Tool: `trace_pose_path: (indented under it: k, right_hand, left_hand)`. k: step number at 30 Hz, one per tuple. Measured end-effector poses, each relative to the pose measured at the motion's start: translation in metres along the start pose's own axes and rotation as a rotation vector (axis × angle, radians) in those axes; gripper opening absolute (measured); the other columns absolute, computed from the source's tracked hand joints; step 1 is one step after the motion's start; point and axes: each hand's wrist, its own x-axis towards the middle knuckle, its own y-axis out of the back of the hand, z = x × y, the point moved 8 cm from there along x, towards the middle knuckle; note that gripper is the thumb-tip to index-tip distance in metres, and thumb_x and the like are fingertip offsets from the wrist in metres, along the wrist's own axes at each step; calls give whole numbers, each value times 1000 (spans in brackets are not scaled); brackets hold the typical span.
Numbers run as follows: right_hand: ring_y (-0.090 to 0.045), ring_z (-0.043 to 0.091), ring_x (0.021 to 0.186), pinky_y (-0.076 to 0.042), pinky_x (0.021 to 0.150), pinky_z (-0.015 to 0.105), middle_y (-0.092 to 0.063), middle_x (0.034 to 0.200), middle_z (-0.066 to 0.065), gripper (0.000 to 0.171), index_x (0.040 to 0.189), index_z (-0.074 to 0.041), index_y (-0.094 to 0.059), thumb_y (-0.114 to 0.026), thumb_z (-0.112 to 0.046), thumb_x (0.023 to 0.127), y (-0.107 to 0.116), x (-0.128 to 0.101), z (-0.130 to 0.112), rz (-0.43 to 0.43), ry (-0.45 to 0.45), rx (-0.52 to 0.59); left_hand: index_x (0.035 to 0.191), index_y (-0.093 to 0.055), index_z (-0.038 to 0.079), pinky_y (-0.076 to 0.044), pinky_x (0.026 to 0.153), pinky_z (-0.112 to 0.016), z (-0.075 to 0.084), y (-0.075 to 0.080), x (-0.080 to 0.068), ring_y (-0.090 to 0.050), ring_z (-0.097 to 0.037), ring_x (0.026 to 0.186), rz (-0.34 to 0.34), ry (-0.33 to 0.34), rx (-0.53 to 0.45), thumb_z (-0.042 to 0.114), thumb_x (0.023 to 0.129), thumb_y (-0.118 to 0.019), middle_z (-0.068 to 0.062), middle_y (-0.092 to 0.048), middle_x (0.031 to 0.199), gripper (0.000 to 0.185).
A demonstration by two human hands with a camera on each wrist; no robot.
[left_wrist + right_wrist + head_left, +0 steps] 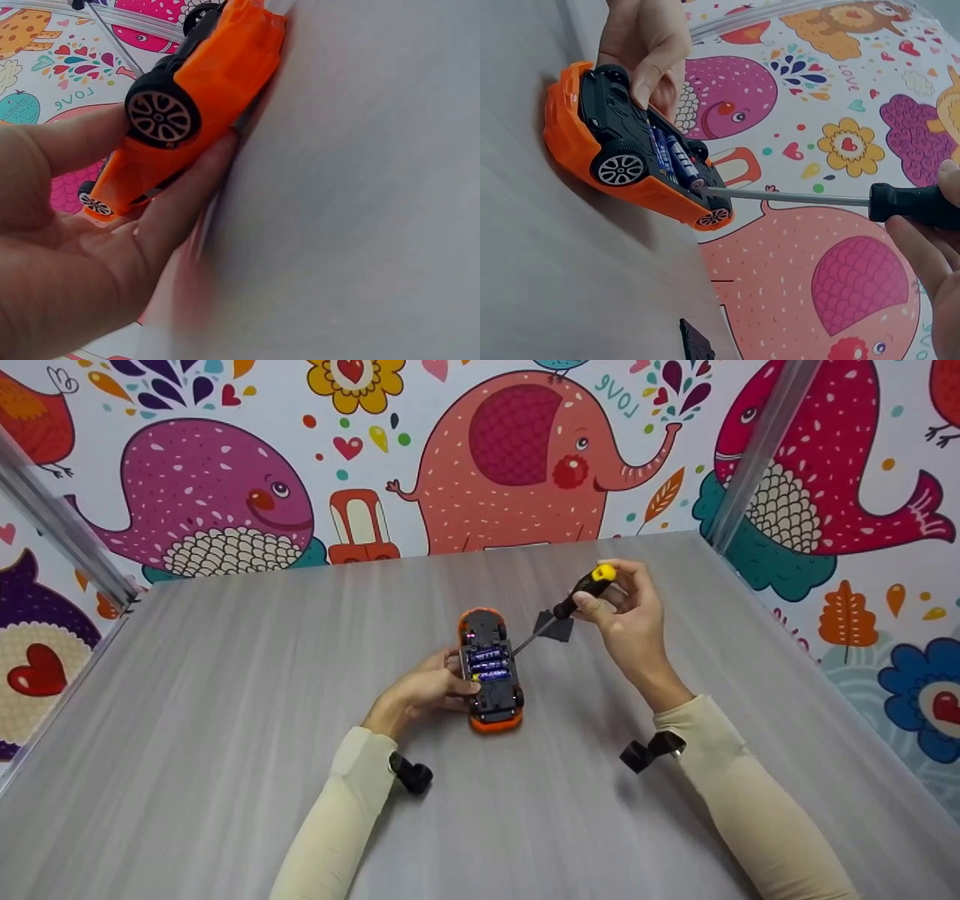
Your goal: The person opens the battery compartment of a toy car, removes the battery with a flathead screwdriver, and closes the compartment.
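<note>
An orange plastic toy car (491,671) with black wheels is lying upside down near the middle of the grey wood-grain tabletop (225,720), its black underside facing up and its battery compartment standing open. Inside that compartment, three cylindrical batteries with blue and purple wrappers (488,664) are sitting side by side across the car's width; the right wrist view is showing them (673,156) packed close together in the recess. The person's left hand (429,690) is gripping the car from its left side, thumb lying on the underside just beside the batteries and the other fingers (191,195) curling along the orange body, so the hand is clamped on the car. The right hand (628,611) is hovering above and to the right of the car, fingers pinching the black and yellow handle of a slim metal-shafted screwdriver (574,601). The shaft is slanting down and to the left, and its tip is reaching the right edge of the open compartment, touching or very nearly touching the end of a battery; the pictures are not showing which. A small dark flat rectangular cover piece (555,626) is lying on the table just behind the screwdriver's shaft, a little apart from the car. A colourful cartoon-animal wall (517,457) is surrounding the table, and cream sleeves are covering both forearms.
</note>
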Motion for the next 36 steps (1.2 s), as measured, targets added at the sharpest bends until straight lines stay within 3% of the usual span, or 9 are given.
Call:
trace_pose_path:
  k: [13, 27, 36]
  right_hand:
    - [-69, 15, 97, -62, 77, 25, -58, 112, 4, 48, 126, 2, -51, -76, 1, 85, -16, -8, -12, -54, 97, -97]
    - [-70, 12, 102, -62, 78, 25, -63, 113, 14, 47, 125, 4, -52, -76, 0, 85, -26, -15, -16, -136, 140, -103]
    - [-69, 13, 100, -62, 77, 24, -60, 113, 12, 46, 126, 2, -50, -75, -2, 87, -32, -17, -18, -141, 141, -145]
  left_hand:
    - [151, -26, 2, -55, 99, -52, 0, 1, -1, -64, -26, 110, 14, 2, 7, -11, 87, -61, -24, -51, 142, 75]
    - [152, -23, 3, -57, 96, -49, -2, 2, 1, -64, -27, 109, 30, 15, 1, -12, 87, -61, -24, -49, 146, 77]
    - [153, -26, 8, -55, 100, -51, -3, 3, -2, -64, -28, 110, 19, 27, -11, -12, 88, -61, -22, -47, 148, 76]
